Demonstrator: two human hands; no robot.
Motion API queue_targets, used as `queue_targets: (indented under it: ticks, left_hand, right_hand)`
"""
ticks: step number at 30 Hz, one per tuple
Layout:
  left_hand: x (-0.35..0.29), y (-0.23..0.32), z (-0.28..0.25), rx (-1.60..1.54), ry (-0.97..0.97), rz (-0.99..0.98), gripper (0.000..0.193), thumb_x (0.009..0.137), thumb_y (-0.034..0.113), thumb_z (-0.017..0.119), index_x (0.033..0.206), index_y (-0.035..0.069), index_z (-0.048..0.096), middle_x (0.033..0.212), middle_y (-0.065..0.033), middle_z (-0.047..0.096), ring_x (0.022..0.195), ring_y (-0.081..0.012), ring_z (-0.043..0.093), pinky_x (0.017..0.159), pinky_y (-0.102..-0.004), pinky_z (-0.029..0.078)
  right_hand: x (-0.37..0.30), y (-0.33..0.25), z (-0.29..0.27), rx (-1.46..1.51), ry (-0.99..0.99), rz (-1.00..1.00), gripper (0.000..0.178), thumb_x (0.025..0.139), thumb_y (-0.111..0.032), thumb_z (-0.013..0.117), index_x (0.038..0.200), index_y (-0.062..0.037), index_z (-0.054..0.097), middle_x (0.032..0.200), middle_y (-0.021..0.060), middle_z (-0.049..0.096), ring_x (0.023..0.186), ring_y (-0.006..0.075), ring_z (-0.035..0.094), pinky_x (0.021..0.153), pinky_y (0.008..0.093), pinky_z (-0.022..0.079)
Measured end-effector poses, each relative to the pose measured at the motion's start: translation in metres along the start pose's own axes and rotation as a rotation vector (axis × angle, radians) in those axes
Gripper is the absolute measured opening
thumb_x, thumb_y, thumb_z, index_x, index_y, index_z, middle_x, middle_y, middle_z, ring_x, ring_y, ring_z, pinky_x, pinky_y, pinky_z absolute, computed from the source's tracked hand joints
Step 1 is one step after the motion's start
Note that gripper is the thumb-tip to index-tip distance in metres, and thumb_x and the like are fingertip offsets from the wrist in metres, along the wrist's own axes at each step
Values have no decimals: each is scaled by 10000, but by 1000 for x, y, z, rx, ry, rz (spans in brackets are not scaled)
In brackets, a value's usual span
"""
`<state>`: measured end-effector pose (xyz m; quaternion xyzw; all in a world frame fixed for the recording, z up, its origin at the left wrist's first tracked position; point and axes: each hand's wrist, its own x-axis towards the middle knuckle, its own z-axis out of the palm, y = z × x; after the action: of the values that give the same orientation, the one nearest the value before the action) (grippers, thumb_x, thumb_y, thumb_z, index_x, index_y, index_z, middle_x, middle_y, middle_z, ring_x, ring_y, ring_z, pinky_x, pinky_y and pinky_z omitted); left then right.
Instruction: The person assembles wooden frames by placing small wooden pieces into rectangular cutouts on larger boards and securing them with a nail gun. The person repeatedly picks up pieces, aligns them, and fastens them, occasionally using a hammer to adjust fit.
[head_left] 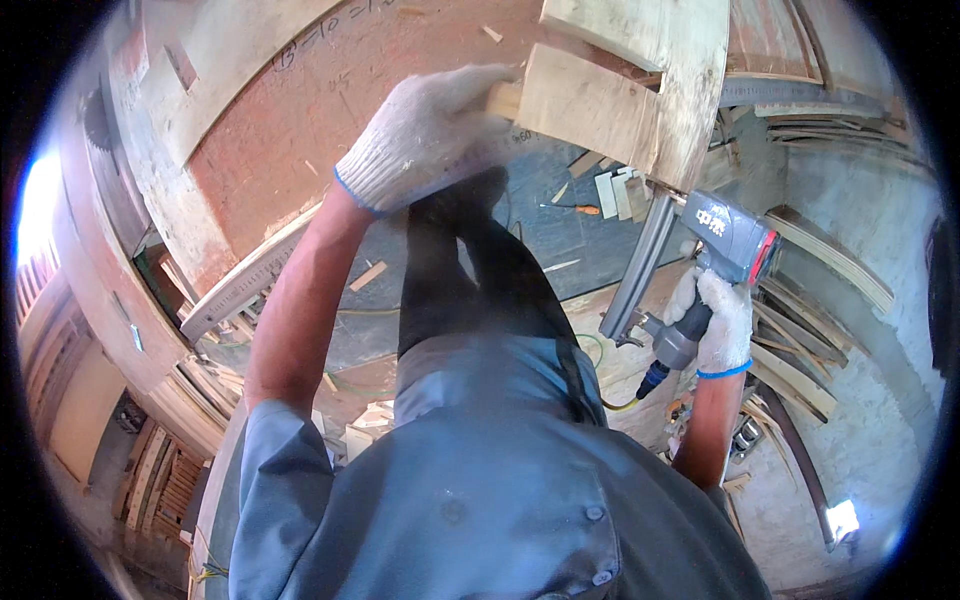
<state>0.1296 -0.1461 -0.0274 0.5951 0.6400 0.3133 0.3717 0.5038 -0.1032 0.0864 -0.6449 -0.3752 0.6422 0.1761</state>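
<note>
My left hand (430, 130), in a white knit glove with a blue cuff, is closed on the left end of a short wooden piece (590, 112). The piece's right end meets a longer, pale wooden board (685, 70) at the upper right. In my right hand (722, 320), also gloved, is a grey nail gun (728, 235) with a long dark magazine and an air hose at its handle. Its nose is at the near end of the pale board; whether they touch I cannot tell.
A reddish worktable (290, 130) with a metal-like straight edge lies beyond my left arm. Wood scraps and an orange-handled tool (585, 210) lie on the dark floor. Stacked wooden strips (800, 370) stand at the right, and more timber at the left.
</note>
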Motion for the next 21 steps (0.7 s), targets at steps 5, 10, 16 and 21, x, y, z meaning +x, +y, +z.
queue_targets:
  ticks: [5,10,16,21]
  left_hand:
    - [-6,8,-8,-191,-16,-68,488,920,214,802,1356,38,673,1179,-174,747,1087,-233,735,972,-355,559]
    - [-1,3,-12,-128,-60,-66,480,932,193,785,1379,60,669,1205,-128,755,1112,-182,707,985,-355,555]
    - [-1,4,-12,-64,6,53,501,884,219,812,1334,41,682,1093,-190,738,986,-304,739,921,-389,574]
    - [-4,14,-5,18,46,88,533,890,242,820,1356,29,671,1140,-173,747,1051,-287,730,948,-373,569]
  right_hand:
    - [-1,-4,4,-54,0,-1,450,872,-225,671,1226,51,633,654,105,632,578,214,621,583,308,492]
    - [-2,-5,4,-42,-20,-2,488,858,-264,683,1219,60,629,638,114,633,569,216,614,582,313,488]
    - [1,-5,0,-79,-22,-12,470,863,-235,654,1219,70,623,646,111,637,577,209,608,591,311,478]
    - [4,-3,-5,-129,-57,-10,475,894,-213,629,1271,75,605,682,86,575,553,204,585,535,358,515]
